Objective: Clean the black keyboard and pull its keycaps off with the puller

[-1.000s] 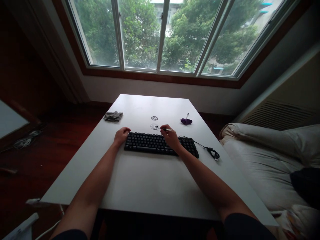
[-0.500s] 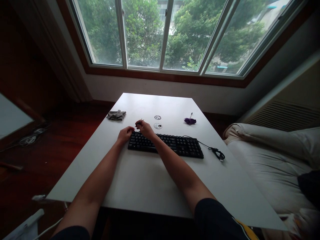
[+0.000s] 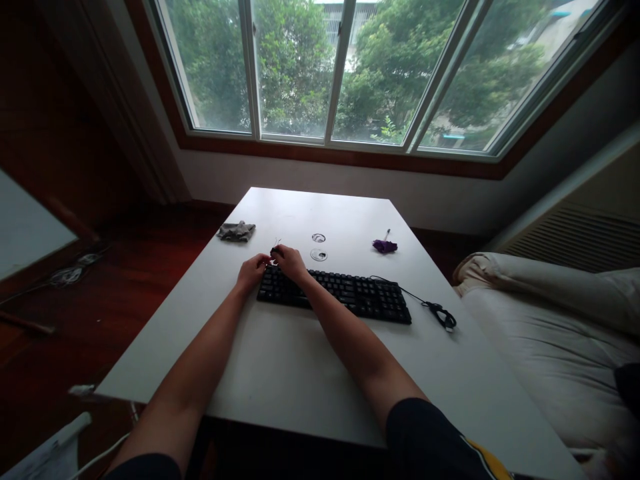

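Grey cloth (image 3: 237,231) and purple cloth (image 3: 385,247) lie beyond the keyboard (image 3: 363,295) on the tabletop (image 3: 300,373); the right hand (image 3: 291,261), forearm blocking keys, pinches a half-hidden tool (image 3: 275,251); how the left hand (image 3: 251,270) grips, I can't tell.

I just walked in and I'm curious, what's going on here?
Someone's bare left hand is at the far left corner of a long black keyboard on a white table. Their bare right hand is close beside it, holding a small dark thing I can't make out. A bundled black cable lies to the keyboard's right.
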Tool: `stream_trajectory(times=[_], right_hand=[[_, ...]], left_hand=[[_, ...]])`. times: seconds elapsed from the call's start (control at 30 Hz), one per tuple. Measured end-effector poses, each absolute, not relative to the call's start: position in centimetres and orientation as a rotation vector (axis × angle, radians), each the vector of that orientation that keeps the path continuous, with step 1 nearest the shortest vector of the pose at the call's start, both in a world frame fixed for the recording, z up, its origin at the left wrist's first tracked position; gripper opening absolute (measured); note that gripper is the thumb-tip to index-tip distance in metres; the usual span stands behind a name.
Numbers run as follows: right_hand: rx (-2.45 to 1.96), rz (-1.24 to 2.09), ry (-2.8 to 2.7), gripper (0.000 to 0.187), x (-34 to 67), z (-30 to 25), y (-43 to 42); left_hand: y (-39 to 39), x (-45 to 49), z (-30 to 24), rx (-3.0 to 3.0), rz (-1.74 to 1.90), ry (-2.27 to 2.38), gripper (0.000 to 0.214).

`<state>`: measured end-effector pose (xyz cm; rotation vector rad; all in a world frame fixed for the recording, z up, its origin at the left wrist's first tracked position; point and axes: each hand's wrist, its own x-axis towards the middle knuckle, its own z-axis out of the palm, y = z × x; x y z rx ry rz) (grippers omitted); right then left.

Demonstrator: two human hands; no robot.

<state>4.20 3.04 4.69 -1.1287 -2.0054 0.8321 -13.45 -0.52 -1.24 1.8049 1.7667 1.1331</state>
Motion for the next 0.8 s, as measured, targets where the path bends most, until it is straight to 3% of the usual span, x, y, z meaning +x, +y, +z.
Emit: stream_trajectory(times=[0.2,0.53,0.8], right_hand=[[-1.153,0.927,-1.965,0.013,4.0,4.0,3.7],[-0.925,0.564,-2.246,0.012,4.5,3.2,3.0],[-1.003,0.722,-2.048,0.008,5.1,2.0,3.5]], left_hand=[[-0.8,-13.1,-0.7,1.805,1.108,1.810,0.029],[-0.7,-13.2,-1.2,1.907,1.056,1.850,0.026],[-0.7,-13.4,-1.2,1.853,1.089,1.731,0.030]])
